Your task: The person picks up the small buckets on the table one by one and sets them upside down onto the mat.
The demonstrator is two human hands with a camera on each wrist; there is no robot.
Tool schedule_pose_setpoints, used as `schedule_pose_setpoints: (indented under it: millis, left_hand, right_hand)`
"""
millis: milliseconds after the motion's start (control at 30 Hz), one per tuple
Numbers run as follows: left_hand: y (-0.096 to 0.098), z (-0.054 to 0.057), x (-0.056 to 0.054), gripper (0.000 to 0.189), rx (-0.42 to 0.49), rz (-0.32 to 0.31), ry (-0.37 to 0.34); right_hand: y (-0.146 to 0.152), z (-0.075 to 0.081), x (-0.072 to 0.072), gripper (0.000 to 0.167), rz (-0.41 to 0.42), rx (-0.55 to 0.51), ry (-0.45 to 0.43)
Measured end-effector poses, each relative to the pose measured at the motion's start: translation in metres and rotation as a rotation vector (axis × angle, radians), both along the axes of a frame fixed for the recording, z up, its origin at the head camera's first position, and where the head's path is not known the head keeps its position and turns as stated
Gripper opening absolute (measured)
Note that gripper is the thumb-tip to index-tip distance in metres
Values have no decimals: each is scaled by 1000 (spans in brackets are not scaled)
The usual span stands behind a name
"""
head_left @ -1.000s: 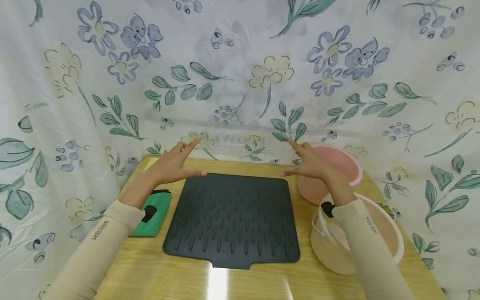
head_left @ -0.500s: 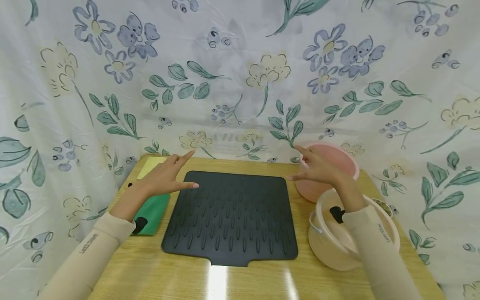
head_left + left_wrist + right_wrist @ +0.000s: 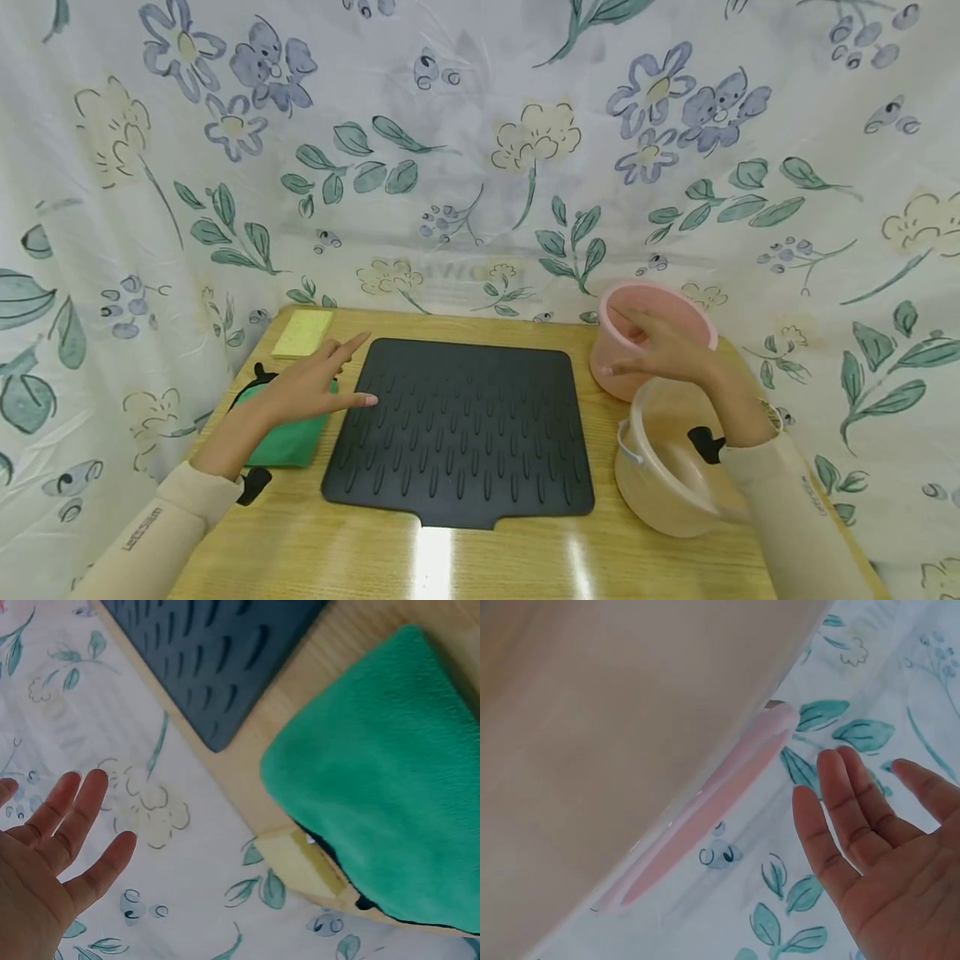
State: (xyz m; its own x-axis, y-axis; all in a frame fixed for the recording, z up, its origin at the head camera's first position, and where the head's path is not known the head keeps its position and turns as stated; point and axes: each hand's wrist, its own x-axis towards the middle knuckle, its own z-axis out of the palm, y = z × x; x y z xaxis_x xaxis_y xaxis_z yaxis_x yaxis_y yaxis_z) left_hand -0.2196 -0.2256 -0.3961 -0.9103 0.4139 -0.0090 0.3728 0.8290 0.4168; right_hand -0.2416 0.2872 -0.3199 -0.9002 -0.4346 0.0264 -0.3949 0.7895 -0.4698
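My left hand point(image 3: 303, 390) hovers with fingers extended and thumb apart, above the green cloth point(image 3: 288, 442) and the left edge of the black ridged mat point(image 3: 465, 433). In the left wrist view its fingers are spread and hold nothing, with the green cloth point(image 3: 382, 780) off to the right. Over the pink bucket point(image 3: 615, 375) hangs my right hand point(image 3: 663, 348), fingers loosely extended and nothing in them. The beige bucket point(image 3: 652, 492) stands below the right wrist, partly hidden by the sleeve. It fills much of the right wrist view, where the right hand point(image 3: 892, 855) appears open-palmed.
A yellow sponge-like block point(image 3: 303, 333) lies at the table's back left corner. The wooden table point(image 3: 360, 558) carries everything. Behind it hangs a floral curtain point(image 3: 450, 192). A small round patterned item point(image 3: 771, 415) peeks out behind the beige bucket.
Both hands have come down and moved apart: the left toward the green cloth, the right over the pink bucket. The yellow block and more of the beige bucket's inside have come into view.
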Motion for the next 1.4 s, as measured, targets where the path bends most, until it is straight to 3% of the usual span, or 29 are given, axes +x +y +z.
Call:
schedule_pose_setpoints:
  millis: [233,500,767,1033,1400]
  left_hand:
    - [-8,-15,13,98,26,23,-6]
    - [-17,-36,30,95,74,41,-45]
    - [-22,-54,40,93,91,43,-46]
    - [-19,-63,46,93,110,47,-73]
    - [-28,-79,59,91,160,46,-119]
  right_hand:
    - [6,4,8,91,1,20,31]
    - [13,1,17,79,-3,-10,6]
    - [23,1,28,91,-28,-16,-7]
    - [35,-1,41,85,-52,-2,26]
    - [51,-3,55,93,-95,1,28]
